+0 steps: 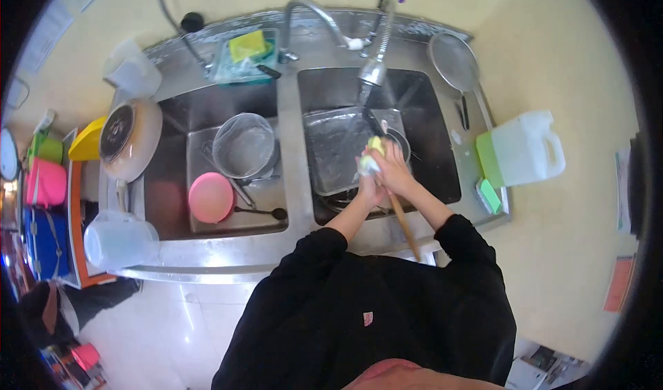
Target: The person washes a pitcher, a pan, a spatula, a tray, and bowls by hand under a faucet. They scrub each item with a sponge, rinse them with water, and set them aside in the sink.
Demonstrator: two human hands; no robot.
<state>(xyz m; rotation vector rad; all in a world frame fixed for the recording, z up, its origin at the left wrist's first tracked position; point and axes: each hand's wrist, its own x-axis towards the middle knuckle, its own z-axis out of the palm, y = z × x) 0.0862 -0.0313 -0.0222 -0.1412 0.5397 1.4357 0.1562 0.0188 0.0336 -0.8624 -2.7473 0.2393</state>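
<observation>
Over the right sink basin (445, 162), my left hand (369, 186) and my right hand (394, 169) are close together. Between them is a soapy yellow sponge (375, 145), wrapped round a long utensil. Its wooden handle (404, 227) slants down toward my body, and its dark end (371, 122) points up toward the faucet. My fingers are closed, partly hidden by foam. Water runs from the spray faucet (373, 72) just above. Below lies a clear rectangular tub (335, 148) in the basin, with a round metal vessel (399, 141) beside my hands.
The left basin holds a round sieve (244, 146), a pink bowl (211, 198) and a black spoon (278, 214). A pan (141, 141) and a clear jug (121, 241) stand at the left rim. At the right are a strainer (454, 62), a green-liquid jug (518, 151) and a brush (489, 196).
</observation>
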